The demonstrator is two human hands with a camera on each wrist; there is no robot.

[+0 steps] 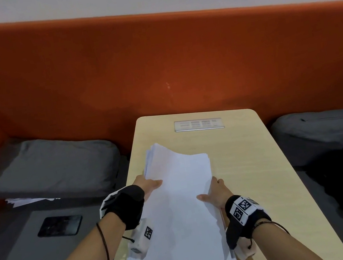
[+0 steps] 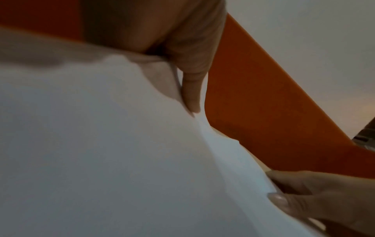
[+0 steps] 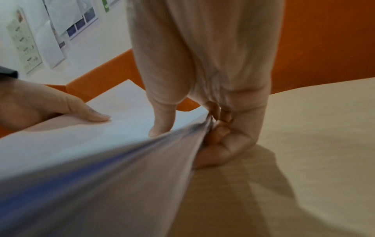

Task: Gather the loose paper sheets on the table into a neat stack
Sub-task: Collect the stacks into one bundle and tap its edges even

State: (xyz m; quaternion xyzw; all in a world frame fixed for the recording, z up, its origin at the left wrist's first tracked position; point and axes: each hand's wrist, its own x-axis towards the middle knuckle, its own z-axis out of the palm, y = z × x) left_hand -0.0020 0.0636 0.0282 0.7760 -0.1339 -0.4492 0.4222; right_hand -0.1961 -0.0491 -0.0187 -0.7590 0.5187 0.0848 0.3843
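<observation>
The thick sheaf of white paper sheets [image 1: 181,198] lies on the pale wooden desk [image 1: 250,162] with its long axis running from six o'clock, at the near desk edge, toward twelve o'clock, where its far end curls upward and fans slightly. It sits between the two hands, so neither has to reach: the left hand [image 1: 150,183] is on the sheaf's nine o'clock edge, a little farther up the stack, and the right hand [image 1: 215,192] is on the three o'clock edge, nearer the person.

The left grip is closed on the paper, thumb flat on the top sheet; the left wrist view shows a finger [image 2: 191,89] running down against the paper, though how far the others wrap underneath is hidden. The right grip is likewise clamped on the sheaf: the right wrist view shows the thumb [image 3: 162,118] pressing on top and curled fingers [image 3: 221,136] tucked beneath the edge, which is lifted just off the desk there.

At six o'clock the sheet ends are stepped and uneven, some sticking out at about seven o'clock by the left wrist. Judging from that, squaring will probably mean tapping or pushing along the long axis, with both hands pressing inward from nine and three o'clock.
</observation>
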